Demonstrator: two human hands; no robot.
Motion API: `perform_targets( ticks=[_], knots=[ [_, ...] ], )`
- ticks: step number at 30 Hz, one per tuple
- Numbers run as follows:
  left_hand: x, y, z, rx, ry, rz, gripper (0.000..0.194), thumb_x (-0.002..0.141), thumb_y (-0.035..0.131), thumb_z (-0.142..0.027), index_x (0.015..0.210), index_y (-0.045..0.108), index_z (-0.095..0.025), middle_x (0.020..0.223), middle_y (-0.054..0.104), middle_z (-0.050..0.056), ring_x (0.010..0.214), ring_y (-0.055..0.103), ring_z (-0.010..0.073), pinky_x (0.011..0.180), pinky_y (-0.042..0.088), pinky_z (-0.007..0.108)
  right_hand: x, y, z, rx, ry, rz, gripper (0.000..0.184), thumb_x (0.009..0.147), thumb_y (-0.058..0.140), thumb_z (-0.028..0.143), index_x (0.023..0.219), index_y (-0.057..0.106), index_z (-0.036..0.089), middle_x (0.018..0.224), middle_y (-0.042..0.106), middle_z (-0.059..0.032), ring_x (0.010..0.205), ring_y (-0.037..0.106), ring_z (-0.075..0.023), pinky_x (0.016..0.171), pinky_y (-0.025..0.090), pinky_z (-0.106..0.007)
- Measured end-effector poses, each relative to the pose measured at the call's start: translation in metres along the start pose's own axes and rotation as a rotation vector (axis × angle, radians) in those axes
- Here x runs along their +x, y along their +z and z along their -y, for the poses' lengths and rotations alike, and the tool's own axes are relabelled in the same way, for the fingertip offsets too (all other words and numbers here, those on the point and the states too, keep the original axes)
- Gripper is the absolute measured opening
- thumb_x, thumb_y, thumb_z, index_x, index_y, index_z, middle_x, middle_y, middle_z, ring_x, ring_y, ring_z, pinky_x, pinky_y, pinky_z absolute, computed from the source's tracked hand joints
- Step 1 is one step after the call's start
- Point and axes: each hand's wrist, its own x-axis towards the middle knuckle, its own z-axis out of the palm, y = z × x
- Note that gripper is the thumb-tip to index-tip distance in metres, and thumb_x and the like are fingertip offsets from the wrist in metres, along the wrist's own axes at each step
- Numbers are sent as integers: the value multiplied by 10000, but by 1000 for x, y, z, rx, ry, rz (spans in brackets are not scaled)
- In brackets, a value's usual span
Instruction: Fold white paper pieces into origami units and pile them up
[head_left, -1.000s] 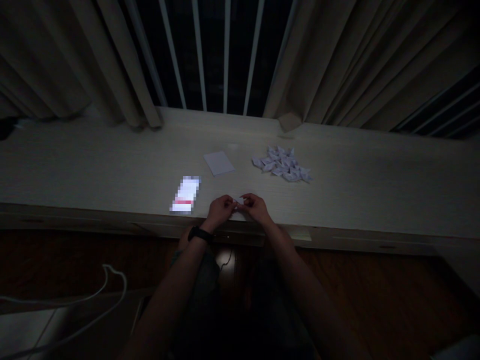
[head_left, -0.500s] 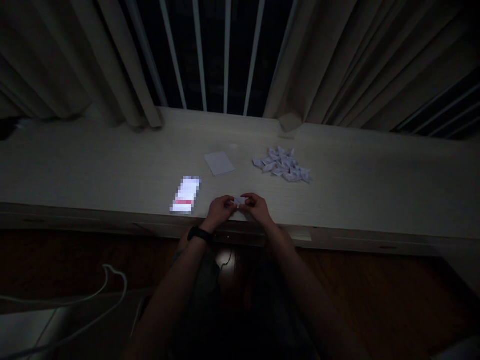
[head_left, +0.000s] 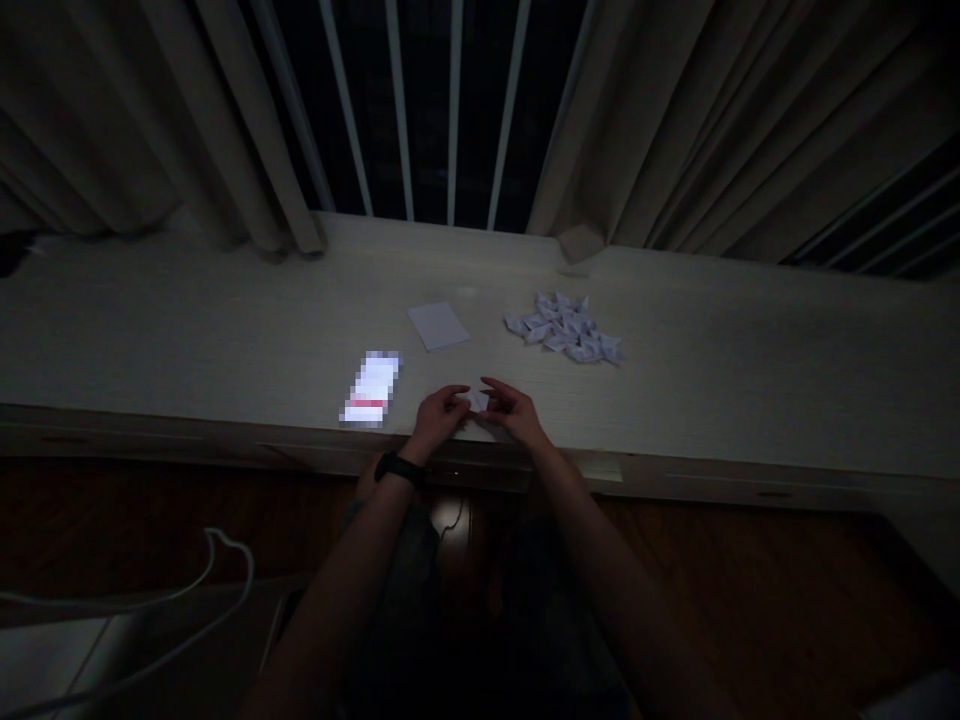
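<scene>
A small white folded paper piece [head_left: 478, 402] sits between my two hands near the front edge of the pale wooden ledge [head_left: 225, 330]. My left hand [head_left: 437, 415], with a dark watch on its wrist, pinches the paper's left end. My right hand [head_left: 512, 412] grips the right end, with its index finger raised a little. A second bit of white paper lies on the ledge just under my hands.
A lit phone [head_left: 371, 389] lies left of my hands. A flat white sheet [head_left: 439, 326] rests behind it. A heap of several folded paper pieces [head_left: 566, 328] is at the back right. Curtains [head_left: 675, 130] and window bars stand behind. White cables [head_left: 187, 590] trail at lower left.
My hands have stayed in place and worked the paper piece; my right index finger has lifted slightly off it.
</scene>
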Motion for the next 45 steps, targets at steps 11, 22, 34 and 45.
perform_targets(
  ticks=[11,22,34,45],
  knots=[
    [0,0,-2,12,17,-10,384,846,495,-484,916,685,-157,625,641,14,541,572,119,515,438,210,0,4,-5,-232,-44,-88,257,748,663,405,922,741,232,911,735,-35,831,669,-201,794,503,-313],
    [-3,4,-3,-36,-35,-4,330,807,573,-441,903,687,-147,691,677,32,518,574,108,477,440,203,0,7,-9,-240,-86,-190,284,777,632,447,894,747,215,879,741,-36,804,679,-214,755,513,-314],
    [-4,3,-3,25,-49,-2,210,780,640,-352,815,740,-171,672,710,30,606,647,142,578,484,229,-1,5,-12,-215,-89,-225,251,761,648,432,829,749,213,835,741,-27,779,680,-215,753,522,-327],
    [-3,5,1,69,42,-84,258,775,658,-411,893,738,-196,849,734,57,762,679,173,689,526,268,-9,11,-7,-347,-212,-219,245,841,578,388,943,725,221,936,727,-47,859,667,-197,797,515,-321]
  ],
)
